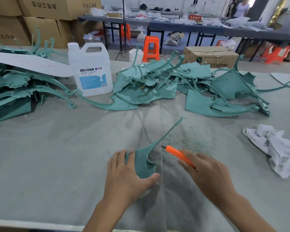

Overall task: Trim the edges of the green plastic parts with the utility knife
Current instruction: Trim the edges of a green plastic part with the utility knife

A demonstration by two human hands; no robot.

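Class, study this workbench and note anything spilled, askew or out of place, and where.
Green shavings litter the table around the held green part. A crumpled white cloth lies at the right. Behind, other green parts sit in tangled heaps.

The green plastic parts (pixel 146 84) are smooth plastic with a dull satin sheen, and the utility knife (pixel 178 154) has a glossy orange plastic body. The tabletop (pixel 57 148) is covered in matt grey felt-like cloth dusted with fine shavings, the rag (pixel 278 148) at its right edge is crumpled white cloth, and the jug (pixel 90 69) is translucent plastic with a paper label.
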